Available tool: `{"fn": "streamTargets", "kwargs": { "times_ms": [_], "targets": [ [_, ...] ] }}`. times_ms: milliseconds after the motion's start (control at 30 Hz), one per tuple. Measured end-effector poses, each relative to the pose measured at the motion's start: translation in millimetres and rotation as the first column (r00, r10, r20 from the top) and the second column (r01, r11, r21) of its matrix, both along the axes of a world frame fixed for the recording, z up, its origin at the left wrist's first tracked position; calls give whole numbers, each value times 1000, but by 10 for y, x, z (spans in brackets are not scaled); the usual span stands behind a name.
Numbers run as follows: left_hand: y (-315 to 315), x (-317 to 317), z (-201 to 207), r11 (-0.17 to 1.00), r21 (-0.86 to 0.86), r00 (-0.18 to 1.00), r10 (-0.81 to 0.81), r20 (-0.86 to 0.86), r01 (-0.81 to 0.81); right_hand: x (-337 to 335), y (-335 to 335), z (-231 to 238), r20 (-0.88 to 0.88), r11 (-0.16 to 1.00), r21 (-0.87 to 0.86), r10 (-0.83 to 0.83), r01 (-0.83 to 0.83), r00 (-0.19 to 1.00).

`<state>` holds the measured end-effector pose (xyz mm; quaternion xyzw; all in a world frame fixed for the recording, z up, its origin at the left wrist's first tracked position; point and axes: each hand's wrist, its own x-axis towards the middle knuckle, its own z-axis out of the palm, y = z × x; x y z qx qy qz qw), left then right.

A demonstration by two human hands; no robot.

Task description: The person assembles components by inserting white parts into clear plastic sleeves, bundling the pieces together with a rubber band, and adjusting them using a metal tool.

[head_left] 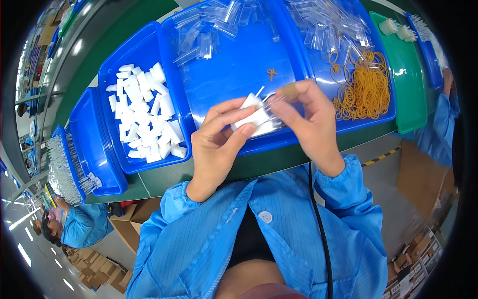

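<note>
My left hand [219, 137] is closed on a white block [258, 117], thumb below and fingers above. A thin white stick pokes up beside the block. Against the block's right side my right hand [311, 117] pinches a clear plastic piece [275, 103]; its fingers are slightly blurred, and a tan wrap covers one fingertip. Both hands are above the front edge of the middle blue tray [234, 74], which holds clear plastic pieces [205, 46] at the back and a small brown rubber band [271, 74].
Left stands a blue tray of white blocks [144, 114], then another blue tray [94, 134] with thin white sticks. Right, a tray holds yellow rubber bands [366, 87] and clear plastic pieces [323, 22]. Beyond lies a green tray [411, 84]. Co-workers in blue sit on both sides.
</note>
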<state>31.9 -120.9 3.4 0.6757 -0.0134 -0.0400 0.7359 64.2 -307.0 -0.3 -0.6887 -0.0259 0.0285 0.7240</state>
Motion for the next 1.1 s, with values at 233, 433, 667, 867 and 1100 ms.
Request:
{"fn": "streamTargets", "kwargs": {
  "times_ms": [233,433,667,867,1100],
  "targets": [
    [169,-79,-56,981,-173,993,-72,94,88,-14,-66,82,-118,993,110,61,-48,991],
    [108,-151,-48,992,-120,989,-32,141,49,-89,15,86,49,977,156,141,-147,989],
    [164,-34,166,966,-238,977,-142,-156,102,-65,11,78,202,984,-14,179,-180,963],
    [187,37,134,988,-146,976,-88,-200,59,403,-416,280,291,886,-459,77,69,954],
    [61,107,38,629,755,914,-172,367,-184,1051,-786,1,555,252,-818,114,516,824]
  ]
}}
